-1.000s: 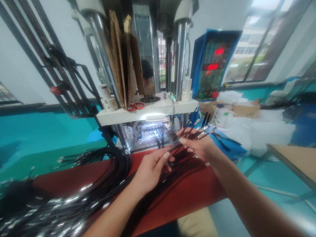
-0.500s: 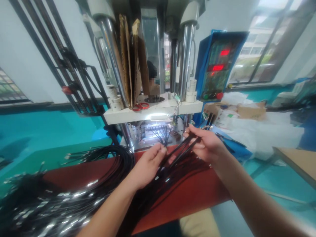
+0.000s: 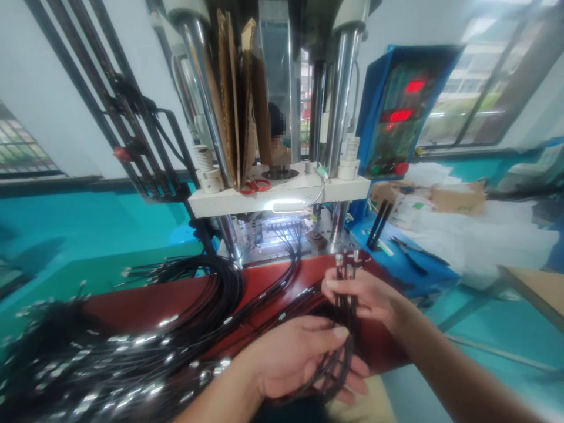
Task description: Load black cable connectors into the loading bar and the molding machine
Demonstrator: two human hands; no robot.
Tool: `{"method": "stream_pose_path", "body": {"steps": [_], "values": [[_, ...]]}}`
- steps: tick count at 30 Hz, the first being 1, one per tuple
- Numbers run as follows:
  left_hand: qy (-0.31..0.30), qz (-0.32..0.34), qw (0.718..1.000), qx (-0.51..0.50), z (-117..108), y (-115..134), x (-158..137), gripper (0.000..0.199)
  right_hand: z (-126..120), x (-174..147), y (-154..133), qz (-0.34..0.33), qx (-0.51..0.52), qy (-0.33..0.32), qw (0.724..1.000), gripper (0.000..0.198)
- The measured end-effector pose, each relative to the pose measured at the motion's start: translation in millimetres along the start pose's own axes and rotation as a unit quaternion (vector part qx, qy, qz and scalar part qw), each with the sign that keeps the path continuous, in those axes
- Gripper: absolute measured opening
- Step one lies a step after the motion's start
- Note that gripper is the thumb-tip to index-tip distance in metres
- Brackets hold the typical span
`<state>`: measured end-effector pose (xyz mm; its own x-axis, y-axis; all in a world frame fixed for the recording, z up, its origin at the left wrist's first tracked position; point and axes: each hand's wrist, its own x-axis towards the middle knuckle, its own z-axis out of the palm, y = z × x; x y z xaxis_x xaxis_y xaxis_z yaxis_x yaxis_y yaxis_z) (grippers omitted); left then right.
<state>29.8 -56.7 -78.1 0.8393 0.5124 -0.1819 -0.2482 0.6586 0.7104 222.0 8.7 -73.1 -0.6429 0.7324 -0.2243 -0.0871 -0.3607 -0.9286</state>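
Observation:
A bundle of black cables point(image 3: 343, 320) with metal connectors at its top end is held between both hands over the front edge of the red table point(image 3: 282, 282). My right hand point(image 3: 363, 294) is closed round the bundle just below the connectors. Lower down, my left hand point(image 3: 308, 355) curls round the looped part of the same cables, thumb on top and fingers beneath. Other black cables point(image 3: 277, 276) run from the lit mould point(image 3: 277, 232) in the press across the table to the left. A large heap of cables point(image 3: 110, 352) covers the table's left side.
A white press plate point(image 3: 282, 197) with red-handled scissors point(image 3: 255, 186) stands above the mould. Pliers point(image 3: 414, 255) and two black rods point(image 3: 379, 224) are on a blue surface at right. A blue control box point(image 3: 396, 111) shows red displays.
Both hands have moved right and nearer to me, away from the cables at the mould. The bundle now stands upright in my right hand, with my left hand lower on it.

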Motion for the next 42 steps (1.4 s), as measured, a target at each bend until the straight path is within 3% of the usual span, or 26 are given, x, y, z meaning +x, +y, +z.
{"method": "stream_pose_path", "body": {"steps": [3,5,7,10,12,15,21,24,27,30,35,38,42], "values": [[0.036,0.025,0.996,-0.077,-2.0,-21.9,18.8,0.037,11.6,0.8,12.8,0.019,-0.082,-0.023,0.996,0.026],[0.088,0.072,0.990,-0.083,-4.3,-34.4,27.9,0.034,10.3,5.8,14.8,0.003,-0.109,0.034,0.993,0.032],[0.108,0.100,0.986,-0.078,-5.2,-42.8,31.0,0.034,4.0,12.8,10.8,-0.045,-0.058,0.110,0.991,0.038],[0.109,0.092,0.987,-0.072,-3.1,-46.5,29.0,0.031,-2.3,20.2,-1.3,-0.119,0.002,0.189,0.975,0.043],[0.101,0.084,0.989,-0.073,-0.7,-44.7,29.3,0.027,0.1,21.1,-7.3,-0.135,-0.104,0.202,0.964,0.040],[0.105,0.092,0.986,-0.090,2.9,-38.9,36.9,0.021,8.8,19.7,-7.9,-0.153,-0.282,0.203,0.925,0.031],[0.177,0.121,0.969,-0.119,5.2,-23.9,56.3,0.024,12.5,19.3,2.7,-0.155,-0.375,0.257,0.877,0.036],[0.208,0.142,0.956,-0.151,4.4,-27.7,54.6,0.022,2.7,28.6,0.0,-0.144,-0.450,0.208,0.857,0.041],[0.183,0.129,0.953,-0.202,3.0,-40.9,45.1,0.017,-16.3,55.6,-7.7,-0.124,-0.578,0.165,0.789,0.052],[0.144,0.084,0.968,-0.189,-2.1,-49.6,37.0,0.017,-34.4,95.6,-10.5,-0.124,-0.660,0.190,0.716,0.029],[0.217,0.126,0.950,-0.184,-13.1,-37.1,37.8,0.020,-34.3,142.7,-3.6,-0.111,-0.740,0.160,0.643,0.020],[0.219,0.132,0.951,-0.175,-14.3,-31.9,37.9,0.022,-27.6,138.9,-6.1,-0.107,-0.766,0.145,0.618,0.021],[0.215,0.153,0.949,-0.173,-12.6,-34.9,34.1,0.022,-31.7,99.3,-22.0,-0.066,-0.771,0.128,0.621,0.022]]}}
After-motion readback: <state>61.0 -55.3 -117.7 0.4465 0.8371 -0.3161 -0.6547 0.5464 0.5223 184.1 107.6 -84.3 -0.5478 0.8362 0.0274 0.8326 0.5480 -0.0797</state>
